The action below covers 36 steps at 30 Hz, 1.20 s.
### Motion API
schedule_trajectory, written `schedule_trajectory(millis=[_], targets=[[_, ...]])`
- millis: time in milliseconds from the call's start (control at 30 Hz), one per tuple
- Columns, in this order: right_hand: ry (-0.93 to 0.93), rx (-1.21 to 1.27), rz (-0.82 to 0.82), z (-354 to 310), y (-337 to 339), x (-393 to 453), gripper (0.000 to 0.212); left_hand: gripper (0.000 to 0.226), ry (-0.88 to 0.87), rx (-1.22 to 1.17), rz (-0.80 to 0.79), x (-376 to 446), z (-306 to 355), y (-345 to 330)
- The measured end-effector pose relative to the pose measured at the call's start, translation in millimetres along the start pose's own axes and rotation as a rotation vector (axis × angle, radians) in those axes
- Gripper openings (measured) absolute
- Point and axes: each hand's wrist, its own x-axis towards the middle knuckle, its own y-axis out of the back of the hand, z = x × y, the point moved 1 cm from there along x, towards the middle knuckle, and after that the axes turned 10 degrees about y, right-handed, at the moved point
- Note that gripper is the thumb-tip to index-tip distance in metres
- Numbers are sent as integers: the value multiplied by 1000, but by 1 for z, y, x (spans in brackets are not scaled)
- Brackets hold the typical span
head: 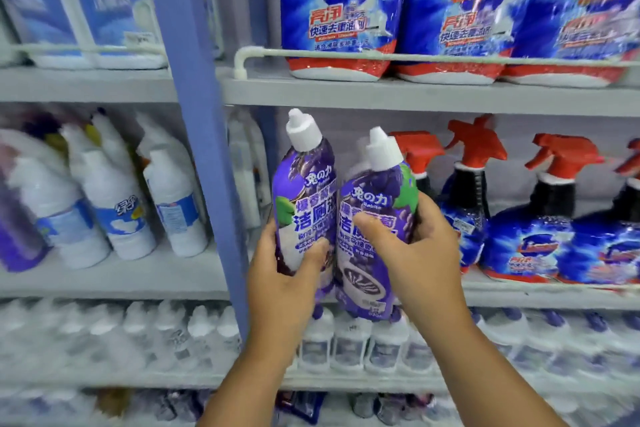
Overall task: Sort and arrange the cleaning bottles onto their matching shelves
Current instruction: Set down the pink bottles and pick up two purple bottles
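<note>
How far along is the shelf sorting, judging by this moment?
Looks done: the blue spray bottles with red triggers and the blue refill pouches stand grouped on their shelves. In hand: the left hand grips one purple bottle, the right hand another purple bottle, both held before the shelves. Left: shelving these two; how many more remain is not visible.

purple bottles [304, 204], white caps | spray bottles [467, 204] blue, red triggers
</note>
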Motion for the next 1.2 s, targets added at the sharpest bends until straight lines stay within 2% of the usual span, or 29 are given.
schedule_trajectory(millis=[200,433,600,933,1067,1200], targets=[[-87,84,-166,-6,-6,-35,32,28,108,14,77,-40,9,62],[-163,184,-283,-14,-83,-68,29,23,151,75,309,-56,18,176],[-162,242,-360,-31,-168,-90,27,19,126,19,434,-49,22,268],[-183,314,-356,-61,-399,-140,25,21,156,-4,421,7,26,498],[-196,338,-329,-62,-469,-148,28,22,169,1,402,40,25,558],[-184,321,-355,-53,-520,-142,30,20,158,23,392,78,20,590]])
